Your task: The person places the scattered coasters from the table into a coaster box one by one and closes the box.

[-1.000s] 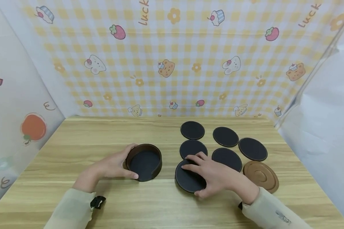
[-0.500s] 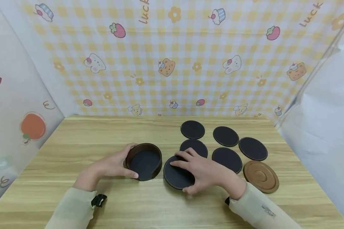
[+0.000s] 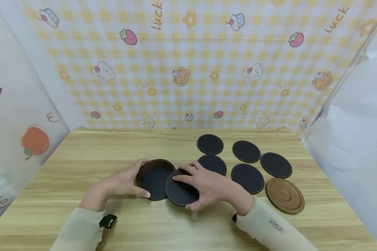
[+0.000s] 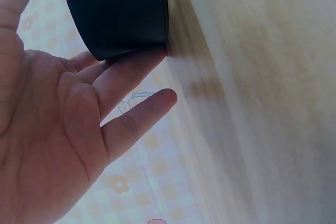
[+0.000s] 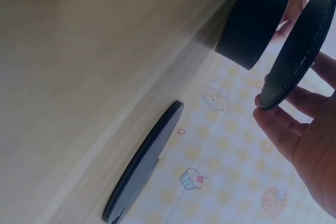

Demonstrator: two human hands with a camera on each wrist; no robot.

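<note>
A round black coaster holder [image 3: 157, 162] with a brown inner wall stands on the table in the head view. My left hand [image 3: 124, 181] holds it from the left, thumb at the front and fingers behind. The left wrist view shows fingers touching the holder's dark outer wall [image 4: 118, 14]. My right hand [image 3: 208, 184] grips a round black coaster [image 3: 179, 193] by its edge, fingertips lying over its top. The coaster overlaps the holder's right rim in the head view. From the right wrist, the stitched coaster [image 5: 300, 51] is raised off the table beside the holder [image 5: 254, 22].
Several black coasters lie flat at the right, among them a far one [image 3: 210, 144], a middle one [image 3: 246, 151] and a rightmost one [image 3: 276, 165]. Nearer lies a brown disc [image 3: 285, 196] with raised rings. A patterned cloth [image 3: 188, 69] hangs behind the wooden table [image 3: 119, 146].
My right hand has carried the coaster leftward, from beside the other coasters to the holder's right rim. The left hand and the holder have stayed in place.
</note>
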